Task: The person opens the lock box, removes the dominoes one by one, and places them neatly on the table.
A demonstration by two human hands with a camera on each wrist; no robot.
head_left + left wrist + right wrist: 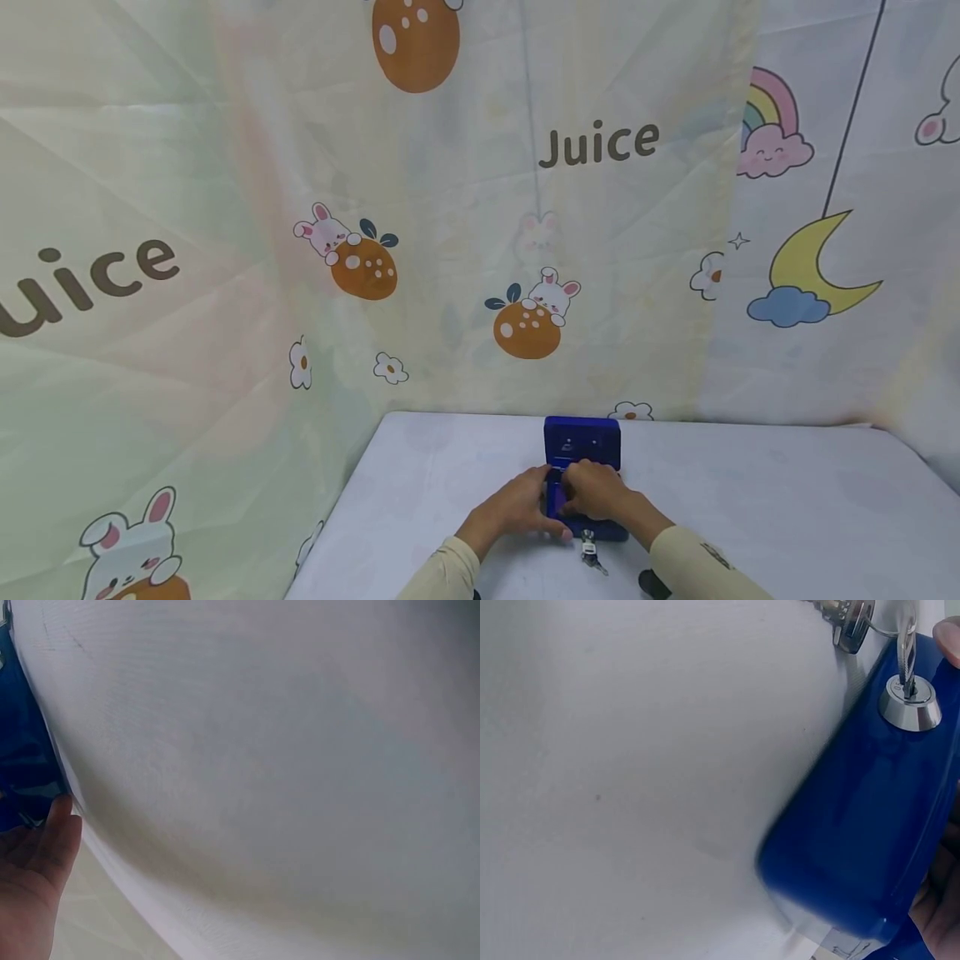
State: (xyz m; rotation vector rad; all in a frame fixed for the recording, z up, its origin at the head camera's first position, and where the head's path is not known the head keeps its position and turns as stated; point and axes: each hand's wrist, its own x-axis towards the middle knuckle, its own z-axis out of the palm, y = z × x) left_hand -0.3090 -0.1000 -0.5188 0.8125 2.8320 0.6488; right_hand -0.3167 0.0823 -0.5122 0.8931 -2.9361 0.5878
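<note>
A blue metal cash box (582, 432) stands on the white table with its lid raised at the back. My left hand (517, 504) holds the box's left side, thumb at the front and fingers farther back. In the left wrist view, its fingers (54, 844) lie against the blue wall. My right hand (596, 490) reaches down into the box with bent fingers; whether they hold anything is hidden. On the front, a key stands in the silver lock (911, 712), and more keys (851, 622) hang from its ring.
The white-covered table (750, 500) extends to both sides of the box. Behind it and on the left hangs a printed curtain (450, 167) with rabbits and oranges. A small dark object (654, 583) shows beside the right sleeve.
</note>
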